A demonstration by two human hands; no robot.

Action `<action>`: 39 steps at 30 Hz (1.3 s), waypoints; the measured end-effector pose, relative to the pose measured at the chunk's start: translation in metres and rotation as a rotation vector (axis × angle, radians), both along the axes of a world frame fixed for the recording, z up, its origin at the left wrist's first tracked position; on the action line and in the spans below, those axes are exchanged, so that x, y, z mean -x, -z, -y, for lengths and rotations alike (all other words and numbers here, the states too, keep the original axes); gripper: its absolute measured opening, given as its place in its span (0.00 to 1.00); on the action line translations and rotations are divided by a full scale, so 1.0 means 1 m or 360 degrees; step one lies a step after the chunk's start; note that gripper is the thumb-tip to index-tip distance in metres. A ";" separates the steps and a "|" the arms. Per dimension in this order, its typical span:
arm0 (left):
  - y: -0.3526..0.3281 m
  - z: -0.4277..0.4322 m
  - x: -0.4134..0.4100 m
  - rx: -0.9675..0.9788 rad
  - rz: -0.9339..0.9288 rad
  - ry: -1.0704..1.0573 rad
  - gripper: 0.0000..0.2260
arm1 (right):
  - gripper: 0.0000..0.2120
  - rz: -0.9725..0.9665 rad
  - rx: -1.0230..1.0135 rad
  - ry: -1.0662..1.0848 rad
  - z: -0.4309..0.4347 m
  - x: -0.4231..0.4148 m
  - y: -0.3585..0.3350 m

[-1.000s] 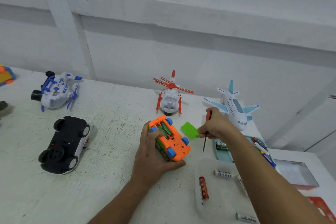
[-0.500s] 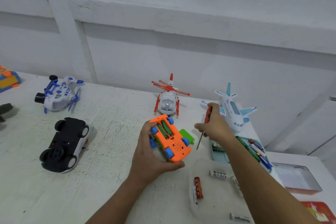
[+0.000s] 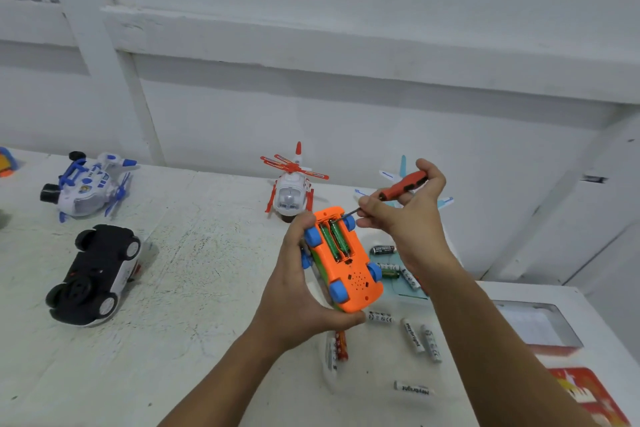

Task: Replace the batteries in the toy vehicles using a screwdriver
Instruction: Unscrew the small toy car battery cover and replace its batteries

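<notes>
Upturned car [image 3: 93, 274] left on table [image 3: 207, 288], helicopter [image 3: 291, 191] behind held car [image 3: 346, 267], batteries [image 3: 412, 336] right of it

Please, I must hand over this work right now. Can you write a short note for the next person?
Left hand grips the orange car, underside up. Right hand holds the screwdriver, tip at the far end of the open compartment.
Two green batteries sit inside; loose batteries lie on the table at right.
Done: cover off. Left, probably: swap batteries, refit cover (not in view), then the black car.
</notes>
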State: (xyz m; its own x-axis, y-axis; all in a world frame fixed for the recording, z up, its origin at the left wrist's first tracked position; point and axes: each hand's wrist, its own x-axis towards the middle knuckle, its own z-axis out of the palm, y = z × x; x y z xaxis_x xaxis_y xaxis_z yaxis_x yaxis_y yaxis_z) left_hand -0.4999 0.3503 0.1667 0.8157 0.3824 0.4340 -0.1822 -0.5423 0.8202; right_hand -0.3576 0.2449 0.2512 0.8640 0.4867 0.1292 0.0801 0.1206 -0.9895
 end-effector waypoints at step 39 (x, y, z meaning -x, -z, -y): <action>0.006 0.046 -0.001 -0.0398 -0.0053 0.0160 0.48 | 0.41 -0.0204 -0.0031 0.0337 0.120 0.010 0.042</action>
